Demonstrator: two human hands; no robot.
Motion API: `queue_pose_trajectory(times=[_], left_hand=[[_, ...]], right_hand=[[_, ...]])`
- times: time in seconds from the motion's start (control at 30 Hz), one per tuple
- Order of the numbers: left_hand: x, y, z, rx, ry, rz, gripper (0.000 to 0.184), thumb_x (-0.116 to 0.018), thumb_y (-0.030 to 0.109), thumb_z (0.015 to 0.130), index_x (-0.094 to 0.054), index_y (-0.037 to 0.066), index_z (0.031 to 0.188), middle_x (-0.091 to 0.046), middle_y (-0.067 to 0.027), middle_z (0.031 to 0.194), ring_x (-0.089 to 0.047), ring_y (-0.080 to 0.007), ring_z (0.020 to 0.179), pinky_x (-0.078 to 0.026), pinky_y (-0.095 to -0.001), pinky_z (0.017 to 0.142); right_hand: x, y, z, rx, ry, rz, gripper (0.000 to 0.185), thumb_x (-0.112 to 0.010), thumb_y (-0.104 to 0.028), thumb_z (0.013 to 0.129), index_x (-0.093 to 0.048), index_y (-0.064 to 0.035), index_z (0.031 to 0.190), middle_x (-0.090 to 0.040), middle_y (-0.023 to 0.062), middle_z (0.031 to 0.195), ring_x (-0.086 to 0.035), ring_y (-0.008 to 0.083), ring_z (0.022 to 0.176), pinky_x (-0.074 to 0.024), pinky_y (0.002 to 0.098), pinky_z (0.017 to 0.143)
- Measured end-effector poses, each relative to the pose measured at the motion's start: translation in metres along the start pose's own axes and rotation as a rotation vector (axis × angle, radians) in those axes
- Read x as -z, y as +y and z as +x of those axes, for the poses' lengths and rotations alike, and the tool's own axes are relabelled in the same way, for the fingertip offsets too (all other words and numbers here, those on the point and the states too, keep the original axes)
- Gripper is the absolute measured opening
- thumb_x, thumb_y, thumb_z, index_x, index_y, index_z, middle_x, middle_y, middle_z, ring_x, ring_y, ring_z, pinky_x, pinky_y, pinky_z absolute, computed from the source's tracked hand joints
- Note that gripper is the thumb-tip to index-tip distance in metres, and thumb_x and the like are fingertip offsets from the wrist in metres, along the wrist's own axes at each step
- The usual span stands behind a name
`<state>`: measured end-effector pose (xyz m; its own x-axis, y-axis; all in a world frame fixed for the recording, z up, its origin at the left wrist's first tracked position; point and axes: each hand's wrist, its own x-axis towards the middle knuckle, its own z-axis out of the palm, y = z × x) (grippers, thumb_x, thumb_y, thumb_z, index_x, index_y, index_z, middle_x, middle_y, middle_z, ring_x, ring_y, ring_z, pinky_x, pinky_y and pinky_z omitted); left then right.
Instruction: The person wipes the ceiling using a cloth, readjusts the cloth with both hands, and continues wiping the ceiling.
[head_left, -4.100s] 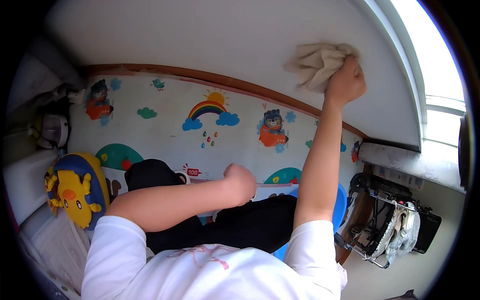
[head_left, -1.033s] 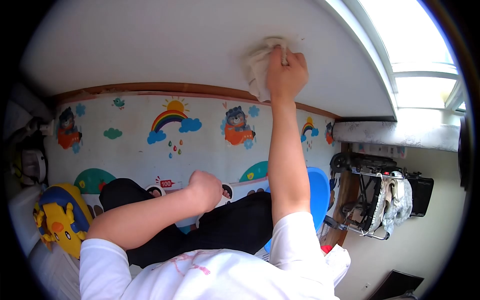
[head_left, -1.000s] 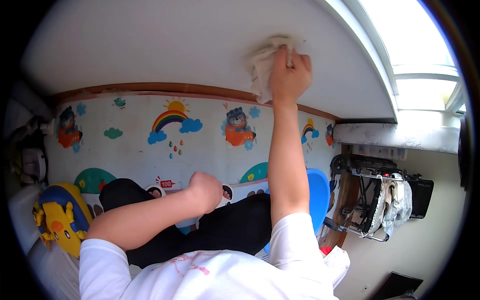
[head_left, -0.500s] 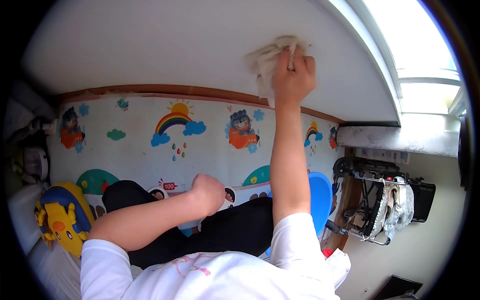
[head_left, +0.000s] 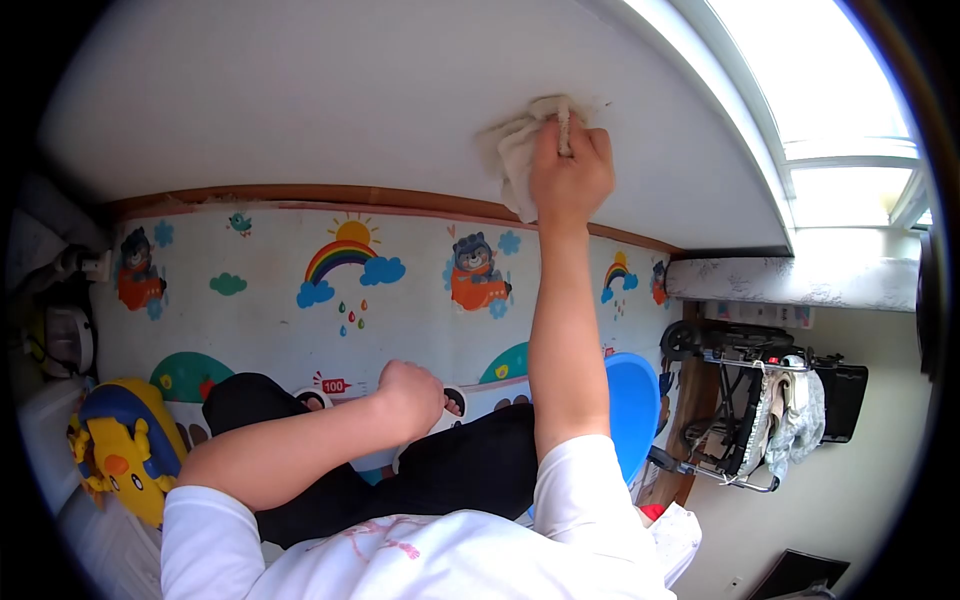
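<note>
My right hand is stretched up and forward, its fingers closed on a beige cloth. The cloth is bunched at the fingers, and a loose part hangs to the left against a white wall surface. Close to the hand, a small dark mark shows on that surface. My left hand is curled into a fist over my lap, near my black-trousered legs; nothing shows in it, though its fingertips are mostly hidden.
Below a brown wooden strip runs a sheet printed with rainbows and bears. A yellow and blue toy is at left. A blue round object is beside my right arm. A folded wheeled frame and a bright window are at right.
The view has shifted slightly, so the scene sits a little lower and further left. My right hand stays on the cloth against the wall, near the same mark. My left fist barely moves.
</note>
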<state>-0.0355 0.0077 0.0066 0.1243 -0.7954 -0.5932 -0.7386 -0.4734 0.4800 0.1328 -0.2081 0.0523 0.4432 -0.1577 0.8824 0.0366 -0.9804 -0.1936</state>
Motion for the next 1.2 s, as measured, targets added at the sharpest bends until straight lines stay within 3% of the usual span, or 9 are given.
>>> queue_pose_trajectory(times=[0.13, 0.33, 0.43, 0.63, 0.83, 1.03, 1.2], left_hand=[[0.009, 0.003, -0.005, 0.000, -0.058, 0.020, 0.038, -0.068, 0.014, 0.074, -0.063, -0.001, 0.108, -0.066, -0.0155, 0.102, -0.065, -0.0287, 0.095, -0.051, -0.0397, 0.077], [0.007, 0.006, -0.007, 0.001, -0.056, 0.017, 0.041, -0.072, 0.014, 0.071, -0.063, -0.001, 0.108, -0.066, -0.0154, 0.102, -0.065, -0.0285, 0.095, -0.051, -0.0394, 0.076], [0.009, 0.007, -0.006, 0.001, -0.061, 0.029, 0.041, -0.072, 0.014, 0.071, -0.063, -0.001, 0.108, -0.066, -0.0152, 0.102, -0.065, -0.0285, 0.096, -0.051, -0.0392, 0.076], [0.005, 0.005, -0.004, -0.003, -0.053, -0.001, 0.038, -0.070, 0.015, 0.073, -0.063, 0.000, 0.108, -0.066, -0.0153, 0.102, -0.065, -0.0286, 0.096, -0.051, -0.0395, 0.076], [0.011, 0.003, -0.006, -0.014, -0.057, 0.027, 0.034, -0.066, 0.015, 0.077, -0.064, 0.000, 0.107, -0.067, -0.0146, 0.101, -0.065, -0.0283, 0.095, -0.051, -0.0396, 0.077], [0.001, 0.000, -0.002, -0.012, -0.040, 0.042, 0.029, -0.059, 0.016, 0.081, -0.064, 0.000, 0.106, -0.066, -0.0144, 0.102, -0.065, -0.0283, 0.095, -0.050, -0.0397, 0.079], [0.005, 0.000, -0.002, -0.005, -0.019, 0.030, 0.029, -0.057, 0.017, 0.082, -0.063, 0.000, 0.106, -0.066, -0.0143, 0.102, -0.064, -0.0281, 0.095, -0.050, -0.0395, 0.080]], right_hand=[[0.006, -0.005, 0.014, -0.039, 0.081, 0.061, 0.019, -0.072, -0.016, 0.077, -0.073, -0.0041, 0.092, -0.059, 0.0058, 0.076, -0.061, 0.0223, 0.061, -0.0495, 0.0315, 0.053], [0.011, -0.007, 0.003, -0.098, -0.208, -0.003, 0.020, -0.072, -0.014, 0.079, -0.073, -0.0034, 0.096, -0.057, 0.0066, 0.075, -0.058, 0.0216, 0.059, -0.0469, 0.0309, 0.051], [0.012, -0.011, 0.011, -0.077, 0.043, 0.040, 0.021, -0.072, -0.015, 0.079, -0.073, -0.0039, 0.097, -0.057, 0.0066, 0.076, -0.059, 0.0222, 0.059, -0.0476, 0.0310, 0.052], [0.000, -0.007, -0.002, -0.032, -0.057, 0.022, 0.021, -0.070, -0.013, 0.081, -0.072, -0.0021, 0.098, -0.056, 0.0078, 0.075, -0.057, 0.0215, 0.057, -0.0466, 0.0315, 0.052], [0.008, -0.007, 0.019, -0.130, 0.100, 0.144, 0.020, -0.068, -0.016, 0.082, -0.073, -0.0027, 0.096, -0.057, 0.0089, 0.076, -0.060, 0.0248, 0.062, -0.0480, 0.0323, 0.055], [0.009, -0.008, 0.003, -0.105, -0.137, 0.106, 0.018, -0.067, -0.014, 0.084, -0.072, -0.0001, 0.094, -0.056, 0.0114, 0.075, -0.055, 0.0236, 0.061, -0.0464, 0.0334, 0.056], [0.029, -0.008, 0.045, -0.212, 0.116, 0.199, 0.019, -0.068, -0.015, 0.083, -0.072, -0.0011, 0.096, -0.058, 0.0124, 0.076, -0.058, 0.0241, 0.062, -0.0478, 0.0340, 0.057]])
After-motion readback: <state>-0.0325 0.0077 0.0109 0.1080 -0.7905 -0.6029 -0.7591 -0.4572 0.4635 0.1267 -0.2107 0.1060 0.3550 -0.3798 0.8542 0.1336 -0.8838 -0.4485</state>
